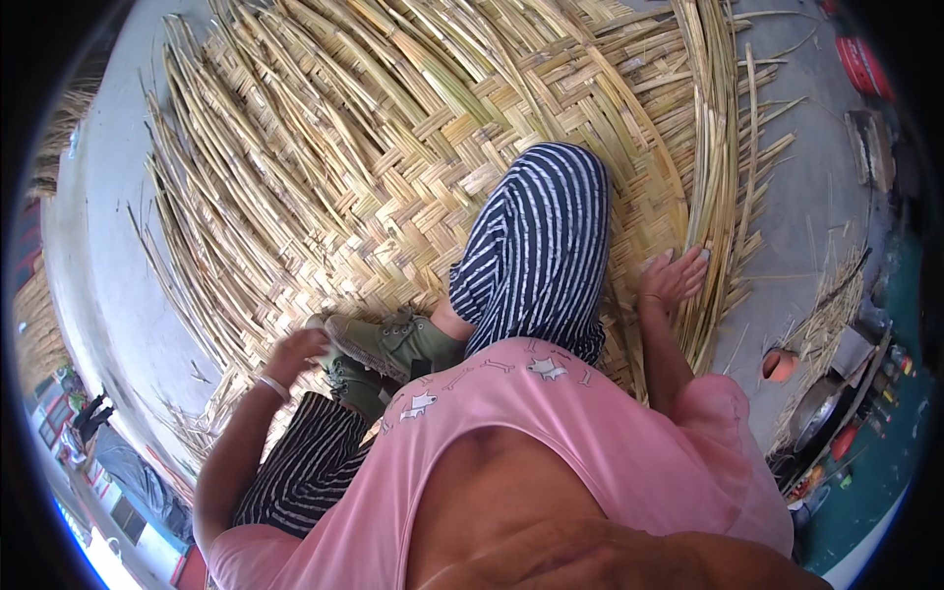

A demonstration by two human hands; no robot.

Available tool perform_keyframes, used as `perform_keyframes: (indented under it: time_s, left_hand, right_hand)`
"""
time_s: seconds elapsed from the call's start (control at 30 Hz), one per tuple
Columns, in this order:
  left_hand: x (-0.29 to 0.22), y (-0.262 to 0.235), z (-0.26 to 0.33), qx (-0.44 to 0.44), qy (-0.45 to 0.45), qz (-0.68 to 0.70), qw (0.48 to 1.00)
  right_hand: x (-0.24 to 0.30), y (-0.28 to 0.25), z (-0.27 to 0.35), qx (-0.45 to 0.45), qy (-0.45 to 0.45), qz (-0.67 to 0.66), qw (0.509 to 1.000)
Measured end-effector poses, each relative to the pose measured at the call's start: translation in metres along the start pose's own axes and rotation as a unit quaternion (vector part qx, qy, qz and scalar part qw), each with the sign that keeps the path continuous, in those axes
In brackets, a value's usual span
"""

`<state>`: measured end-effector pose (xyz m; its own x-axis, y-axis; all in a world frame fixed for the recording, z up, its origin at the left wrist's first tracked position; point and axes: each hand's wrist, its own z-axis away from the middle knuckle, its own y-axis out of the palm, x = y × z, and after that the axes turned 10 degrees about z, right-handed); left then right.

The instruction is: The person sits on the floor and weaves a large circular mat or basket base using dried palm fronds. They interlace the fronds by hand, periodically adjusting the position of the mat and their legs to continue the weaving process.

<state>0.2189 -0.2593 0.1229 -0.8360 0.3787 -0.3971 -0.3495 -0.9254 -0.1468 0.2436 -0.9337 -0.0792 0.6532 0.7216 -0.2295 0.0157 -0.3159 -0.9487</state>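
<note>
Mat [413, 251] beyond left hand [298, 356]: straw-yellow, zigzag weave. Shoes [401, 344] beside it: olive green. Strips [716, 147] at right hand [674, 278]: golden tan. Trousers [551, 236] between: dark, white-striped.

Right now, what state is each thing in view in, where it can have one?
Woven mat: partly woven, long strip ends loose.
Strip bundle: lying along the mat's right side.
Green shoes: worn, laced.
Striped trousers: worn.
Right hand: open, at the bundle.
Left hand: blurred, near the shoes; grip unclear.
</note>
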Motion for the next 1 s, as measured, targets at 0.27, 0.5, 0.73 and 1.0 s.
perform_keyframes:
  time_s: [0.27,0.5,0.73,1.0]
  left_hand:
    - [0.030,0.016,0.072,-0.046,0.053,-0.033,0.997]
    - [0.053,-0.015,0.086,-0.177,0.027,0.121,0.976]
    - [0.078,-0.007,0.099,-0.105,0.029,0.039,0.993]
    - [0.109,-0.020,0.098,-0.135,0.003,0.064,0.989]
  right_hand:
    - [0.004,-0.025,-0.005,-0.007,-0.008,-0.039,0.999]
    - [0.057,-0.025,0.024,-0.010,-0.309,-0.148,0.939]
    - [0.079,-0.055,0.001,0.214,-0.162,-0.373,0.888]
    - [0.025,-0.073,-0.116,0.069,-0.060,-0.183,0.979]
